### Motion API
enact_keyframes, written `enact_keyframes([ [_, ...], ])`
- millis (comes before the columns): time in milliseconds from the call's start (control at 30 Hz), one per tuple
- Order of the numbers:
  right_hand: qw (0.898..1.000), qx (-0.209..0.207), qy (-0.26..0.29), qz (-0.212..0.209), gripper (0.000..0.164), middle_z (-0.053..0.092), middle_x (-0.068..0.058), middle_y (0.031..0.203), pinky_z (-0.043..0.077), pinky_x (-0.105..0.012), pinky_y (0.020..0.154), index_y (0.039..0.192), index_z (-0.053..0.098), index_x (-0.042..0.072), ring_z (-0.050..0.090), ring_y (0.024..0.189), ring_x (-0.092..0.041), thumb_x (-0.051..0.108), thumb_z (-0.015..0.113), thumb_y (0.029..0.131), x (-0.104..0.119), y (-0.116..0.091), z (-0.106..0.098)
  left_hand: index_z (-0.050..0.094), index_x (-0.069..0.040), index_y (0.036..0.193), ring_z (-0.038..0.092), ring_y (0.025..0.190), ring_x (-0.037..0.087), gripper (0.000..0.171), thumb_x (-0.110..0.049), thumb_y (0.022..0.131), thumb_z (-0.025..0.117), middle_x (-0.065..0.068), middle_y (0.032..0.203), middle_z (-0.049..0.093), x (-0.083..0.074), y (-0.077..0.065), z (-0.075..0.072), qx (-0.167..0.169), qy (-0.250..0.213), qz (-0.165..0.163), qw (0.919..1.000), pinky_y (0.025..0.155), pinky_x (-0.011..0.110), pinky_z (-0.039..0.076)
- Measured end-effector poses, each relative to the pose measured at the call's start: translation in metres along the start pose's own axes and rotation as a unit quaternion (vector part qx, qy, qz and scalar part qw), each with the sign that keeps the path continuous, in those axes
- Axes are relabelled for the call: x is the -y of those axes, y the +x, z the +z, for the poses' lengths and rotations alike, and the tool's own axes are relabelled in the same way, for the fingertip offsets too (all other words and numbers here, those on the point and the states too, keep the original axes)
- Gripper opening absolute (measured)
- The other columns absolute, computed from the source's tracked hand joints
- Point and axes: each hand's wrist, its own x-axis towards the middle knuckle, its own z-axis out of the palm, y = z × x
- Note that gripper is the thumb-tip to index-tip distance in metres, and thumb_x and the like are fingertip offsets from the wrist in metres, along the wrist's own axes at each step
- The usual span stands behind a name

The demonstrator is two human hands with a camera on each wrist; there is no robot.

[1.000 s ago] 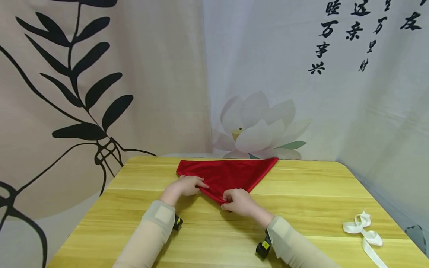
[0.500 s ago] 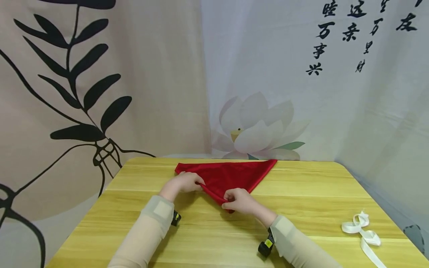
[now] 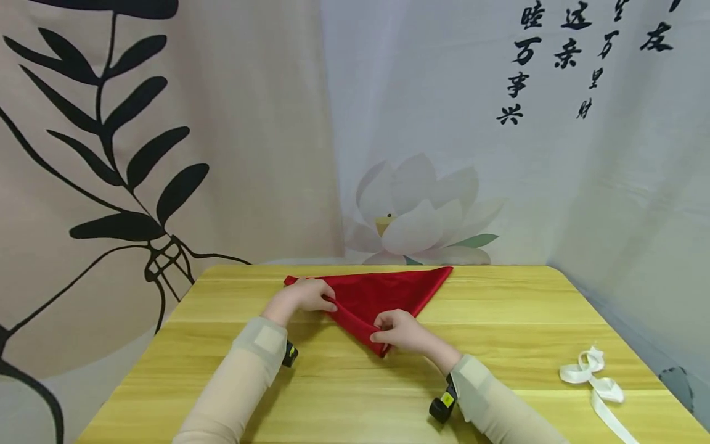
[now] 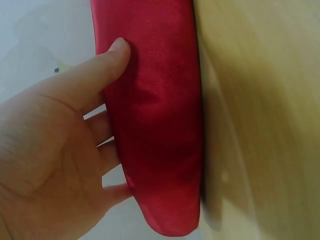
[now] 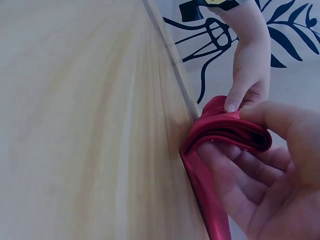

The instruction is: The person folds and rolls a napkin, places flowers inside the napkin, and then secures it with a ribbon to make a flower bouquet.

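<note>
A red satin triangular scarf [image 3: 383, 296] lies near the table's far edge, its near left side folded over in a band. My left hand [image 3: 305, 296] pinches that band toward its left end, covering part of the scarf there. In the left wrist view the thumb [image 4: 112, 60] lies on the red fabric [image 4: 155, 110] and the other fingers pass behind it. Close to the near corner, my right hand [image 3: 407, 333] pinches the band between thumb and fingers. From the right wrist, the rolled end [image 5: 230, 132] shows several layers, with thumb above and fingers beneath.
A white ribbon [image 3: 593, 382] with loops lies at the right of the wooden table [image 3: 499, 314]. Black wrist cameras sit under both sleeves, one at the left wrist [image 3: 289, 354] and one at the right [image 3: 442, 406]. A printed curtain [image 3: 266, 154] hangs behind the table.
The folded band along the scarf's near left side has grown wider and turned toward the far edge. Its near corner now shows beside the right hand. The head view has shifted slightly.
</note>
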Motion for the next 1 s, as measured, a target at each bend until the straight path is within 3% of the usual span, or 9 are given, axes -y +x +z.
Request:
enact_keyframes([
  [133, 0.999, -0.001, 0.033, 0.025, 0.020, 0.058, -0.002, 0.065, 0.053, -0.034, 0.048, 0.080, 0.055, 0.006, 0.061, 0.051, -0.020, 0.015, 0.072, 0.085, -0.002, -0.001, -0.004, 0.057, -0.020, 0.069, 0.041, 0.062, 0.007, 0.027, -0.030, 0.091, 0.068, -0.010, 0.062, 0.046, 0.001, 0.007, -0.002, 0.016, -0.006, 0.000, 0.9999, 0.068, 0.030, 0.034],
  [267, 0.998, 0.003, 0.050, 0.034, 0.022, 0.058, -0.003, 0.065, 0.053, -0.033, 0.047, 0.080, 0.051, 0.006, 0.063, 0.054, -0.022, 0.015, 0.070, 0.086, -0.005, -0.001, -0.007, 0.054, -0.019, 0.069, 0.039, 0.061, 0.007, 0.030, -0.032, 0.092, 0.066, -0.009, 0.062, 0.043, 0.002, 0.014, -0.002, 0.030, -0.006, 0.003, 0.9995, 0.066, 0.029, 0.032],
  [367, 0.996, 0.011, 0.073, 0.040, 0.021, 0.059, -0.005, 0.067, 0.053, -0.035, 0.047, 0.082, 0.051, 0.005, 0.067, 0.060, -0.026, 0.014, 0.069, 0.087, -0.007, -0.001, -0.008, 0.057, -0.018, 0.075, 0.044, 0.067, 0.009, 0.026, -0.035, 0.093, 0.064, -0.007, 0.067, 0.048, 0.003, 0.016, -0.003, 0.044, -0.003, -0.001, 0.9990, 0.071, 0.032, 0.035],
  [467, 0.994, 0.014, 0.097, 0.048, 0.018, 0.061, -0.007, 0.070, 0.054, -0.037, 0.048, 0.085, 0.054, 0.001, 0.069, 0.064, -0.029, 0.012, 0.067, 0.088, -0.009, -0.001, -0.008, 0.063, -0.019, 0.087, 0.052, 0.083, 0.013, 0.020, -0.037, 0.094, 0.062, -0.007, 0.081, 0.056, 0.003, 0.018, -0.004, 0.055, -0.001, -0.012, 0.9984, 0.086, 0.042, 0.038],
  [600, 0.989, 0.008, 0.132, 0.071, 0.014, 0.063, -0.010, 0.075, 0.054, -0.038, 0.048, 0.091, 0.056, -0.001, 0.068, 0.063, -0.028, 0.010, 0.065, 0.089, -0.010, -0.002, -0.008, 0.063, -0.020, 0.095, 0.054, 0.099, 0.018, 0.018, -0.038, 0.095, 0.060, -0.008, 0.092, 0.058, 0.005, 0.024, 0.000, 0.062, -0.002, -0.020, 0.9979, 0.099, 0.057, 0.030],
  [833, 0.984, -0.014, 0.148, 0.101, 0.014, 0.066, -0.012, 0.076, 0.055, -0.039, 0.048, 0.089, 0.056, -0.001, 0.068, 0.060, -0.027, 0.010, 0.064, 0.090, -0.015, -0.001, -0.008, 0.052, -0.017, 0.073, 0.045, 0.072, 0.012, 0.031, -0.038, 0.094, 0.061, -0.006, 0.067, 0.043, 0.007, 0.035, 0.005, 0.042, -0.023, -0.023, 0.9986, 0.089, 0.052, 0.029],
  [1000, 0.987, -0.033, 0.110, 0.115, 0.015, 0.065, -0.011, 0.073, 0.054, -0.039, 0.048, 0.088, 0.059, -0.001, 0.068, 0.058, -0.026, 0.012, 0.065, 0.089, -0.018, 0.000, -0.011, 0.051, -0.017, 0.070, 0.045, 0.072, 0.012, 0.033, -0.038, 0.093, 0.063, -0.007, 0.065, 0.041, 0.009, 0.038, 0.009, 0.011, -0.033, -0.033, 0.9989, 0.098, 0.057, 0.025],
])
